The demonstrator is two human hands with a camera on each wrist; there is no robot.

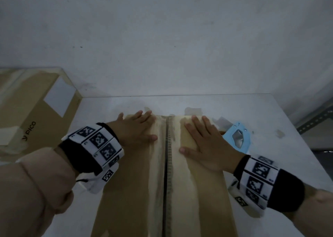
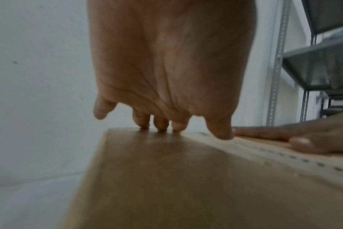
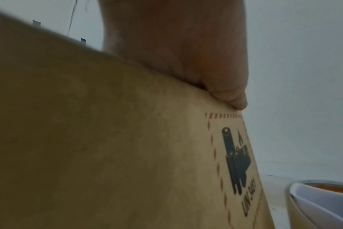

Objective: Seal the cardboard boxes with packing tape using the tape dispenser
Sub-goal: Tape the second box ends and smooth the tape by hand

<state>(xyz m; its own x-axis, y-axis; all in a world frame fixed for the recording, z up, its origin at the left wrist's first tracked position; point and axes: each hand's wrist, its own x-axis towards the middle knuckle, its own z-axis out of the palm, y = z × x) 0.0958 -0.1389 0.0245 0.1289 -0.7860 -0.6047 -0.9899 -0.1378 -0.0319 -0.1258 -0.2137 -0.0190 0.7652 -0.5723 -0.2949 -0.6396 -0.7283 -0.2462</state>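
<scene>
Your fingers (image 1: 142, 117) lie straight and slightly spread, pressed flat on the top of the box (image 1: 137, 191) in front of you. Your left hand (image 1: 134, 128) rests on the left flap near the far edge, thumb stretched toward the middle seam (image 1: 166, 164). Your right hand (image 1: 205, 143) lies the same way on the right flap, fingers apart and pointing away from you, thumb reaching toward the seam. Neither hand grips anything. In the left wrist view your fingertips (image 2: 161, 125) touch the cardboard while the palm stands raised above it. In the right wrist view the heel of your right hand sits on the box's upper right edge.

The box stands on the white table (image 1: 270, 114), its two brown flaps folded shut and meeting at a dark, narrow gap. Pale, worn strips run along both sides of that gap. Its right side carries a printed warning mark with a red dashed border (image 3: 233, 162).

The blue tape dispenser (image 1: 237, 137) lies on the table just beside the box's far right corner, close to your right hand. A second box (image 1: 32, 114) with a white label sits at the table's left.
</scene>
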